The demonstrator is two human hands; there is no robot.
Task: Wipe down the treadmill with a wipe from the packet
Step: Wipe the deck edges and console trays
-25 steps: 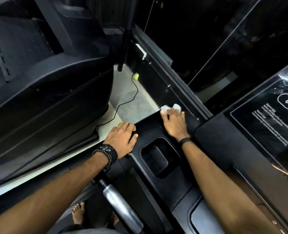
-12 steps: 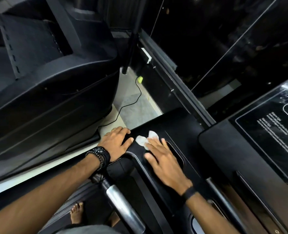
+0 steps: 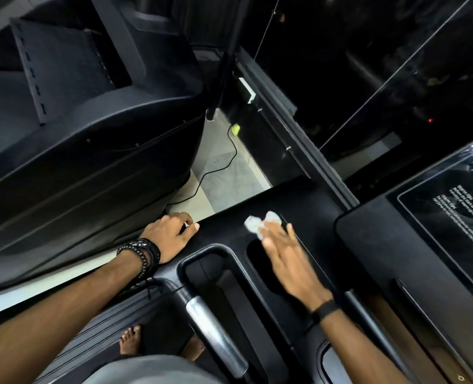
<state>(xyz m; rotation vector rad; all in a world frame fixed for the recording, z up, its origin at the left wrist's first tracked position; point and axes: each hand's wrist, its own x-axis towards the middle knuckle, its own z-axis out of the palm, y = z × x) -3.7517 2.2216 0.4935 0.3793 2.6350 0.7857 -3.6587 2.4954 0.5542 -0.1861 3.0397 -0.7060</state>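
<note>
1. Right hand [image 3: 290, 261] lay flat, fingers straight and a little blurred, pressing a crumpled white wipe [image 3: 260, 223] under the fingertips [image 3: 268, 234] rather than curling round it.
2. Wipe sat on the black console top [image 3: 229, 214] of the treadmill, just beyond the far rim of the cup recess [image 3: 257, 253] and touching the surface.
3. Left hand [image 3: 168, 234] rested on the console's left edge, fingers bent loosely over the rim, thumb along the top, holding nothing; looked like bracing, though that is a judgement.
4. Dark bracelets [image 3: 143, 253] ringed the left wrist, a black band [image 3: 326, 309] the right.
5. Nearer the body stood the handrail [image 3: 213, 325] with its silver grip section; to the right, the dark screen [image 3: 451, 206] with white lettering too small to read.
6. Beyond the console showed pale floor [image 3: 229, 176] with a thin black cable [image 3: 218, 170], and a second black machine [image 3: 85, 134] on the left.
7. Bare feet [image 3: 131, 342] visible below on the deck.
8. Packet not in sight.
9. Step in hand, by judgement: wiping the flat console top around the recess, part way through the job.
10. Next move likely calls for steady downward pressure, overlapping strokes toward the uncleaned edge, then the recess, handrail and screen.
</note>
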